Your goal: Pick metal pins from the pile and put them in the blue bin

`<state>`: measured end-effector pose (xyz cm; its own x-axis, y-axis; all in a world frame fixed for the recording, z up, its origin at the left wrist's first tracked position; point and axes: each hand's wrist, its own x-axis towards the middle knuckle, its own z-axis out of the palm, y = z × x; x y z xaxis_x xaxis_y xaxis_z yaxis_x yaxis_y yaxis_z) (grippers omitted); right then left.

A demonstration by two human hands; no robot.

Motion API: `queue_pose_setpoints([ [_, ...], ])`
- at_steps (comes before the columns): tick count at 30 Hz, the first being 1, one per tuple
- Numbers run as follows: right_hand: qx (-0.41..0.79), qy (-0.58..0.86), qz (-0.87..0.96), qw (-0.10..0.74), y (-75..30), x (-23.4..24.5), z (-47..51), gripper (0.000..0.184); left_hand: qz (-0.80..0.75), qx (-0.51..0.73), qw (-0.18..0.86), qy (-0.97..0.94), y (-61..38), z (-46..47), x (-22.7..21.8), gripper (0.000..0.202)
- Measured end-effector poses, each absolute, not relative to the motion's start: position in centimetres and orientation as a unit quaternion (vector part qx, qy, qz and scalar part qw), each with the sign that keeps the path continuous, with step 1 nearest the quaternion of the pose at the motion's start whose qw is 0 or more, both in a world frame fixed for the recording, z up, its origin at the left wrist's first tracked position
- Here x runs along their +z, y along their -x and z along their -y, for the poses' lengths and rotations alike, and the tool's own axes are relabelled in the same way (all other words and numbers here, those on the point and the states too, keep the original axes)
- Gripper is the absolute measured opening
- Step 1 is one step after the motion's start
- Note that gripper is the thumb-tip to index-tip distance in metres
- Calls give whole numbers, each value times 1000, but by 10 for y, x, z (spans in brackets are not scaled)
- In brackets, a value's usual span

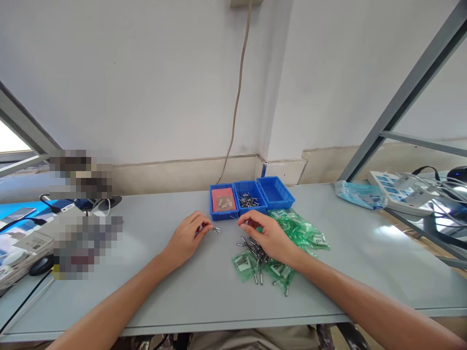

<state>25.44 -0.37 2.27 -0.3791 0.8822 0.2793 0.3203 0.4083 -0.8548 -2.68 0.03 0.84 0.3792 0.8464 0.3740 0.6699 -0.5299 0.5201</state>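
Pinching a few short metal pins [217,230] in the closed fingertip grip of the left hand [186,238], low over the worktop [164,301]; holding a thin pin [233,217] in the narrow thumb-and-finger grip of the right hand [268,236]; partly covering the loose pin pile [257,250] with that hand, near green bags [299,228] on the right; facing blue bins [224,215] at the far side, with more pins lying in the middle bin [250,186]
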Motion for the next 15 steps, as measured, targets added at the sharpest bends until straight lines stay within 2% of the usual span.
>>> queue_pose_setpoints([
  [15,354,419,729,410,-255,18,1,10,-500,320,87,-800,28,-1,8,40],
])
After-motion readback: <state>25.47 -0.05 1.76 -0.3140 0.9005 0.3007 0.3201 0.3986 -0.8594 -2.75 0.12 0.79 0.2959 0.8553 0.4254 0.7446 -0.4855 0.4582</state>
